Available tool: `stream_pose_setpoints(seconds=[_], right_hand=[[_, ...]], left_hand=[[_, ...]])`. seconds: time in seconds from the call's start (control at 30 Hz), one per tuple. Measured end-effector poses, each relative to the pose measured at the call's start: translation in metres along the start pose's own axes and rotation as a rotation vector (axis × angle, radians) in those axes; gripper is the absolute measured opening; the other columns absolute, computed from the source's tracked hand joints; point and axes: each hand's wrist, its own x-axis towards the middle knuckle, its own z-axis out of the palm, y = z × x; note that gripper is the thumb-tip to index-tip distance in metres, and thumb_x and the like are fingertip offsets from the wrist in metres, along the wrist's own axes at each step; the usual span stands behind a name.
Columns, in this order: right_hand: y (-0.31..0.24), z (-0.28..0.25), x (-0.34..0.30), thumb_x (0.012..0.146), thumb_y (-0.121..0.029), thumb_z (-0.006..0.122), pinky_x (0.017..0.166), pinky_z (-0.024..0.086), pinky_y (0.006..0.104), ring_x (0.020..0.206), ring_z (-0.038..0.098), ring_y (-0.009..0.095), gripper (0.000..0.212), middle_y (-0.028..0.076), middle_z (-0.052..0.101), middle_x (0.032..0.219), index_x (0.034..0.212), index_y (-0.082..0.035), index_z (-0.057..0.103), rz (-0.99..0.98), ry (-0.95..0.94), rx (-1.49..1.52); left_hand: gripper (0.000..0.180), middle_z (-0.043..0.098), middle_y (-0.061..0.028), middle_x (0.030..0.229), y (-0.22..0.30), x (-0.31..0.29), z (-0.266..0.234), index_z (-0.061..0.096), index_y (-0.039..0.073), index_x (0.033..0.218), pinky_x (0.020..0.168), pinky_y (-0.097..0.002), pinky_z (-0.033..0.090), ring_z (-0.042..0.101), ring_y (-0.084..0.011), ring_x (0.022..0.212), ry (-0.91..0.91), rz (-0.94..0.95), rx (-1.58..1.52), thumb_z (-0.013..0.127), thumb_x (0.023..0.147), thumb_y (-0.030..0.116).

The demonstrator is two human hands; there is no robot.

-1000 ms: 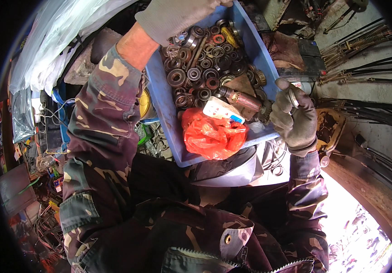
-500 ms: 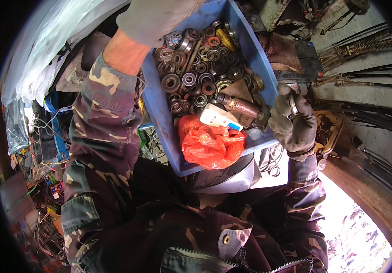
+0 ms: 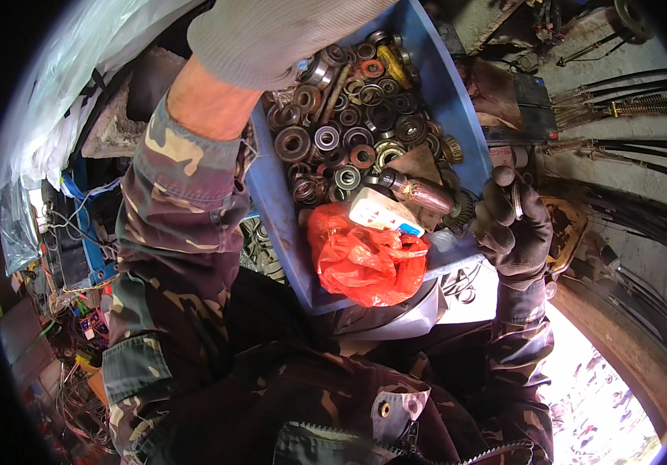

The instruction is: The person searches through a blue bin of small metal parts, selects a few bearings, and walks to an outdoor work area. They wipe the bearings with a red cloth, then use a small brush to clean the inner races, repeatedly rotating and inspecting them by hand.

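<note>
A blue plastic crate (image 3: 457,85) holds many greasy ball bearings (image 3: 326,138). My left hand (image 3: 271,39), in a pale grey knit glove, reaches over the crate's far left side; its fingers are cut off by the upper edge. At the crate's right edge my right hand (image 3: 513,225), in a dark dirty glove, pinches a small metal ring (image 3: 517,200) seen edge-on. Inside the near end lie a crumpled red plastic bag (image 3: 364,260), a white packet (image 3: 384,209) and a motor armature (image 3: 426,194) with copper-coloured windings.
Black cables (image 3: 628,147) with springs hang along the wall at right. Clear plastic sheeting (image 3: 62,101) drapes the far left, above tangled wires and a blue frame (image 3: 99,232). Beside the crate sits a dark box (image 3: 531,105). A yellow tool (image 3: 393,66) lies among the bearings.
The view has shifted slightly, so the crate sits a little lower and further right. My left hand has moved right over the crate's far end. My right hand still pinches the ring.
</note>
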Motion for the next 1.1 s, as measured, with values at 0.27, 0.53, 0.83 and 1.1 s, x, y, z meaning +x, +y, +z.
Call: stream_pose_setpoints(seconds=[0.27, 0.53, 0.83, 1.1], right_hand=[[-0.002, -0.003, -0.001, 0.113, -0.031, 0.054, 0.06, 0.046, 0.0311, 0.066, 0.056, 0.018, 0.044, 0.009, 0.06, 0.095, 0.144, -0.001, 0.057, 0.029, 0.022, -0.023], [0.006, 0.009, 0.008, 0.108, -0.033, 0.059, 0.052, 0.039, 0.0252, 0.068, 0.057, 0.014, 0.038, 0.005, 0.067, 0.096, 0.133, -0.005, 0.066, -0.01, 0.174, -0.142], [0.034, 0.215, -0.062, 0.107, -0.055, 0.058, 0.069, 0.051, 0.0283, 0.094, 0.07, 0.02, 0.066, 0.011, 0.073, 0.129, 0.152, -0.007, 0.055, 0.067, 0.456, -0.097], [0.029, 0.424, -0.14, 0.112, -0.049, 0.046, 0.086, 0.059, 0.038, 0.116, 0.071, 0.034, 0.066, 0.022, 0.061, 0.149, 0.158, -0.001, 0.047, -0.072, 0.48, 0.132]], left_hand=[[0.038, 0.076, -0.0184, 0.114, 0.002, 0.001, -0.011, 0.068, -0.007, 0.128, 0.082, -0.0321, 0.061, 0.075, -0.0219, 0.097, -0.055, -0.097, -0.129, 0.063, 0.108, 0.025], [0.036, 0.079, -0.0143, 0.11, 0.069, 0.004, -0.019, 0.075, 0.0, 0.122, 0.084, -0.0326, 0.061, 0.076, -0.0215, 0.097, -0.143, -0.153, 0.04, 0.07, 0.105, 0.031], [0.033, 0.079, -0.0152, 0.114, 0.239, -0.121, -0.067, 0.071, -0.004, 0.125, 0.092, -0.0336, 0.061, 0.075, -0.0205, 0.1, 0.249, -0.959, -0.253, 0.063, 0.11, 0.024], [0.032, 0.078, -0.0142, 0.115, 0.41, -0.138, -0.045, 0.072, -0.003, 0.127, 0.088, -0.0319, 0.06, 0.076, -0.0199, 0.099, 0.245, -1.065, -0.399, 0.067, 0.109, 0.023]])
